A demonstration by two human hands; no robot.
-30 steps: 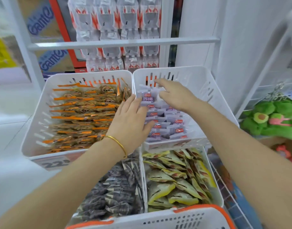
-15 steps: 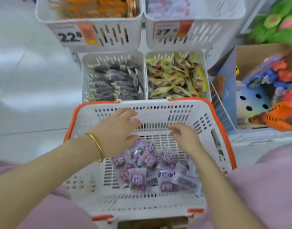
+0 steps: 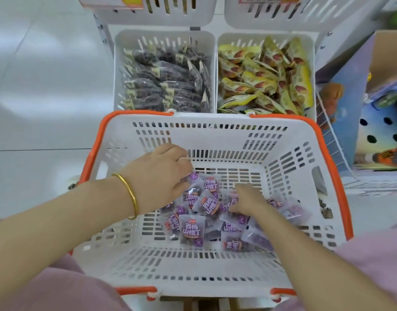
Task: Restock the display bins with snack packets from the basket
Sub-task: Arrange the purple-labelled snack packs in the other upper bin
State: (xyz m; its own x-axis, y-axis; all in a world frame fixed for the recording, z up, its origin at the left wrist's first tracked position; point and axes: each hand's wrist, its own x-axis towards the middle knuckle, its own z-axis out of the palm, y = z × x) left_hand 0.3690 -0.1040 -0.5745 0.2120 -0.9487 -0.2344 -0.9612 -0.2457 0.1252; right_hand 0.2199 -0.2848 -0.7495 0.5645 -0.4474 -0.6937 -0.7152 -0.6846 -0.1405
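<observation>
Both hands have dropped deeper into the basket (image 3: pixel 215 140) since half a second ago, when they hovered above the pile. A second ago they were up in the upper bins (image 3: pixel 152 16).

We note a pale, glossy tiled floor (image 3: pixel 47 86) left of the basket. Beyond its far rim stand two white slotted bins side by side. One holds dark packets (image 3: pixel 166 84) and the other holds yellow packets (image 3: pixel 260 79). To the right of the basket sits a printed cardboard box (image 3: pixel 350 86). Pink clothing (image 3: pixel 58 288) shows at the basket's near corners.

The snack packets (image 3: pixel 192 230) lie in a loose heap on the basket floor, around its middle and toward the right wall. They are small purple-printed pouches. The nearest one lies face up, its print reading toward us and its long axis running from the near wall to the far wall. Those behind it lie tilted at mixed angles, several overlapping.

The left hand (image 3: pixel 161 176), with a gold bangle (image 3: pixel 130 194) on its wrist, has its fingers bent down onto the far-left edge of the heap. The right hand (image 3: pixel 249 199) has its fingers bent into the middle of the heap. The two hands are apart. Their fingertips are hidden among the pouches, so we cannot tell whether either one grips a packet.
</observation>
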